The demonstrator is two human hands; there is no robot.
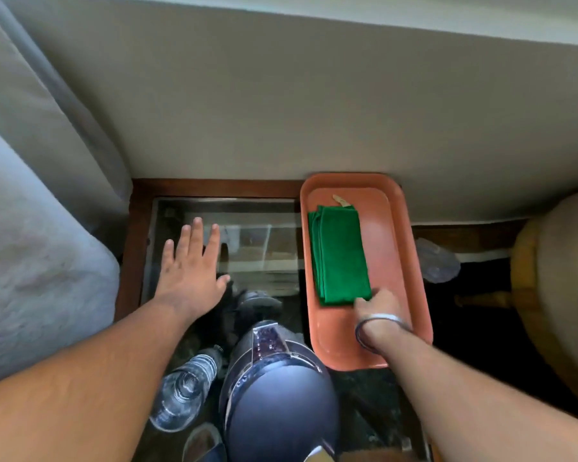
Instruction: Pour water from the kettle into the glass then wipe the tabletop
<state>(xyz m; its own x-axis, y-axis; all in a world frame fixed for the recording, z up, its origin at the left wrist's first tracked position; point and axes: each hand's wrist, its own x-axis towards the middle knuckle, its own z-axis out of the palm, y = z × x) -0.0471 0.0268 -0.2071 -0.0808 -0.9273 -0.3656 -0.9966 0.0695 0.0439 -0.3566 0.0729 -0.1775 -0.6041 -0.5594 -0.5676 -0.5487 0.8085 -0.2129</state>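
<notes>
Kettle [277,395] stands by glass [181,398]; right hand [377,311] pinches green cloth [339,255] in tray [411,261]; left hand [191,265] flat, fingers spread, empty.

The surface [247,248] is a glossy glass pane in a polished dark wood frame [214,187]. Along its right edge sits a smooth, faintly shiny orange plastic tray [404,248] holding a matt green cloth [339,255]. Near the front edge stand a glossy dark kettle [281,401] with metal trim and a clear glass [181,395].
</notes>
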